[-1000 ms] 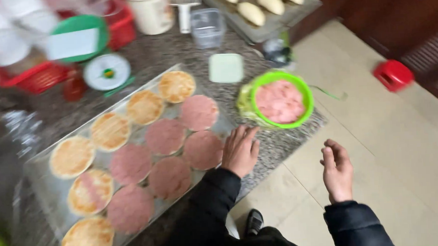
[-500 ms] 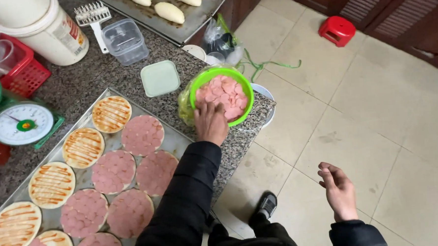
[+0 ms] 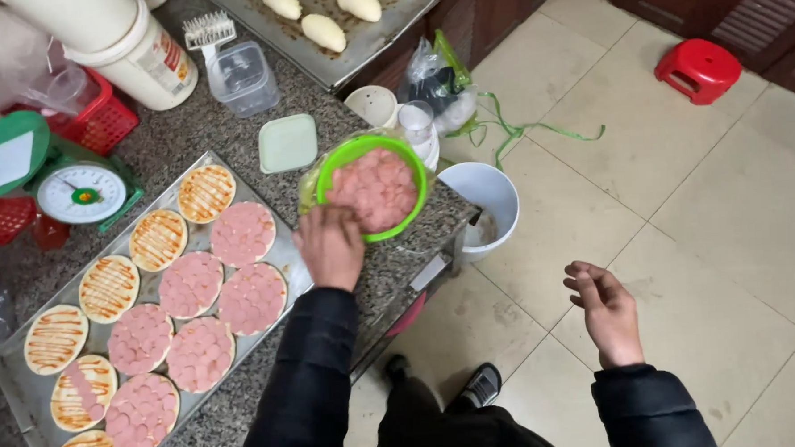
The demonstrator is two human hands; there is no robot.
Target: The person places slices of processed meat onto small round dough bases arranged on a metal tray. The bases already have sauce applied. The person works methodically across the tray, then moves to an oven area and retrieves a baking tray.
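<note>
My left hand reaches into the near edge of a green bowl full of pink sausage slices; its fingers are curled among the slices, and what they hold is hidden. My right hand hangs free over the tiled floor, fingers loosely apart, holding nothing. To the left lies a metal tray of round flatbreads, several covered with pink slices and several with only orange sauce stripes.
A green kitchen scale, red baskets, a white tub, a clear container and a pale green lid sit on the granite counter. A baking tray of rolls lies behind. White bucket and red stool stand on the floor.
My left hand moved from the tray's edge up to the green bowl and now digs into the slices. My right hand stayed out to the side. The camera view shifted right.
</note>
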